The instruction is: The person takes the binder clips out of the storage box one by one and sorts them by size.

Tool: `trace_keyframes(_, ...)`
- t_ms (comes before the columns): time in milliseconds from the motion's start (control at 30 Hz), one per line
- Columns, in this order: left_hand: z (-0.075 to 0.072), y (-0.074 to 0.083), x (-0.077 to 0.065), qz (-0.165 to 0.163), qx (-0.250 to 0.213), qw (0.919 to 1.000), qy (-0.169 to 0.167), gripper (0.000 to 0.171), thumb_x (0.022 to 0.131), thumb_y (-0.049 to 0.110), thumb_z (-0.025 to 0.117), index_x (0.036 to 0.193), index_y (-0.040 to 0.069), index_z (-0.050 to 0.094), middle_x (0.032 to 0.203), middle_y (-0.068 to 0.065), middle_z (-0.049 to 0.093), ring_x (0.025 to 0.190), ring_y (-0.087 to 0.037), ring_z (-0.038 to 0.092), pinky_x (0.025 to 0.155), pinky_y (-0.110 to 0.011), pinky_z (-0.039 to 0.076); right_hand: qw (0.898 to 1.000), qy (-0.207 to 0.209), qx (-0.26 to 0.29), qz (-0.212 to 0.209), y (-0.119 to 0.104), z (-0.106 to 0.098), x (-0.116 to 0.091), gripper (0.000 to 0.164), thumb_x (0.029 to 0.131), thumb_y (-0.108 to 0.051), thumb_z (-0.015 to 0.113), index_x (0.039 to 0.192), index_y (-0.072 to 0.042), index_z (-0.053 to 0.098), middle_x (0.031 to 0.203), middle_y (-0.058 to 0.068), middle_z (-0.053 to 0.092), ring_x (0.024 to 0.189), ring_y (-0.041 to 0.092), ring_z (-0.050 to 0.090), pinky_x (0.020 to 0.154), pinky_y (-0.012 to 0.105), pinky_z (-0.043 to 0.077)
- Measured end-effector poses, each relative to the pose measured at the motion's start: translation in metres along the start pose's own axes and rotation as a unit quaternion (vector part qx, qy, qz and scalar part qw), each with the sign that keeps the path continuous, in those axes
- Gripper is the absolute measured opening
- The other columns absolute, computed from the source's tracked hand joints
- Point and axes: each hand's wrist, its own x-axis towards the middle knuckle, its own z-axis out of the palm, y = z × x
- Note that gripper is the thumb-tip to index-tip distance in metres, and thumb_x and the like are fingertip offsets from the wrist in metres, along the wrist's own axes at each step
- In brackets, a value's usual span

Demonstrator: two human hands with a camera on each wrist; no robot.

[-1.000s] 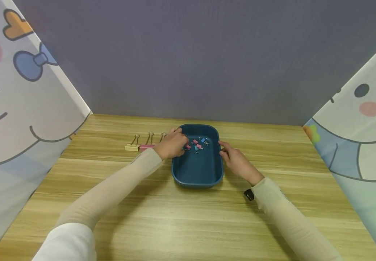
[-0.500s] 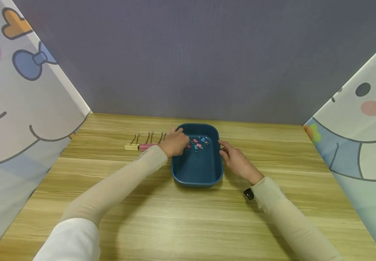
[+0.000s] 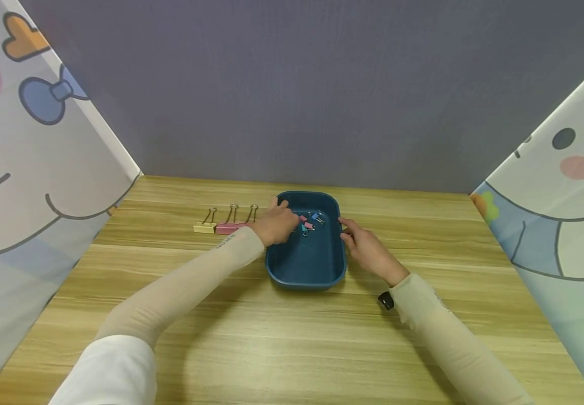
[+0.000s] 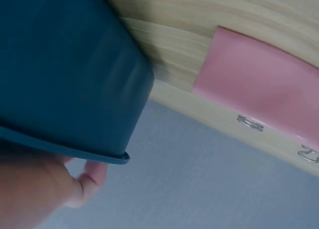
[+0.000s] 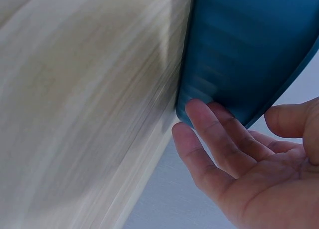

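Note:
A dark blue tray (image 3: 307,267) holds several small binder clips, among them a blue clip (image 3: 315,216), a pink clip (image 3: 309,225) and a teal clip (image 3: 304,229). My left hand (image 3: 275,224) reaches over the tray's left rim to the clips, its fingertips mostly hidden; I cannot tell whether they hold a clip. In the left wrist view, the tray wall blocks most of that hand. My right hand (image 3: 370,250) is at the tray's right side. In the right wrist view its loosely extended fingers (image 5: 219,139) touch the outer wall, with the thumb by the rim.
Left of the tray, large binder clips stand in a row: a yellow clip (image 3: 204,228), a pink clip (image 3: 228,228) and another partly behind the left sleeve. A grey wall (image 3: 292,112) rises behind the wooden table (image 3: 292,349), with patterned panels at both sides.
My left hand has moved slightly rightward, deeper over the tray, and now covers a small pink clip that showed beside it. The right hand and tray stay nearly in place.

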Motion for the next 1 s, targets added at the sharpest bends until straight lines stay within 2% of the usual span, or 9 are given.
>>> trace_keyframes(133,0.0003,0.0012,0.0005,0.017,-0.011,0.9997,-0.01,0.004,0.082,0.016,0.073,0.082,0.017,0.069,0.08,0.005,0.062,0.079,-0.02,0.044,0.079,-0.041,0.022,1.0,0.004,-0.003,-0.006,0.0003,0.0001,0.0,0.042,0.1,-0.007,0.045,0.14,0.004,0.037,0.105,0.019,0.061,0.076,0.021,0.056,0.069,0.037,0.046)
trace_keyframes(333,0.0001,0.0002,-0.0008,0.028,-0.036,0.9989,-0.014,0.016,0.08,0.023,0.077,0.078,0.018,0.062,0.073,0.007,0.057,0.077,-0.02,0.045,0.077,-0.041,0.021,1.0,0.007,-0.004,-0.01,0.0016,0.0004,-0.0005,0.042,0.1,-0.007,0.045,0.139,0.005,0.037,0.103,0.018,0.062,0.075,0.021,0.055,0.069,0.037,0.046)
trace_keyframes(633,0.0,0.0003,-0.0023,0.046,-0.061,0.9969,-0.019,0.014,0.082,0.003,0.071,0.085,0.016,0.066,0.078,0.006,0.059,0.08,-0.02,0.042,0.079,-0.042,0.021,1.0,0.001,0.0,-0.003,0.0009,-0.0002,-0.0009,0.043,0.1,-0.008,0.044,0.14,0.004,0.036,0.104,0.018,0.061,0.072,0.019,0.053,0.066,0.035,0.045)
trace_keyframes(867,0.0013,0.0006,0.0016,0.048,-0.06,0.9969,-0.019,0.015,0.08,0.013,0.075,0.075,0.02,0.063,0.069,0.011,0.053,0.08,-0.018,0.04,0.078,-0.04,0.02,1.0,-0.007,0.007,0.005,0.0002,-0.0007,-0.0012,0.043,0.101,-0.009,0.044,0.141,0.003,0.035,0.105,0.019,0.06,0.069,0.017,0.052,0.065,0.035,0.045)
trace_keyframes(1000,0.0026,-0.002,0.0032,0.07,-0.076,0.9947,0.0,0.014,0.079,0.015,0.075,0.076,0.022,0.063,0.072,0.012,0.055,0.08,-0.017,0.039,0.077,-0.039,0.02,1.0,-0.009,0.007,0.006,0.0007,-0.0004,-0.0012,0.044,0.101,-0.009,0.044,0.142,0.003,0.034,0.106,0.019,0.06,0.07,0.018,0.052,0.066,0.035,0.045)
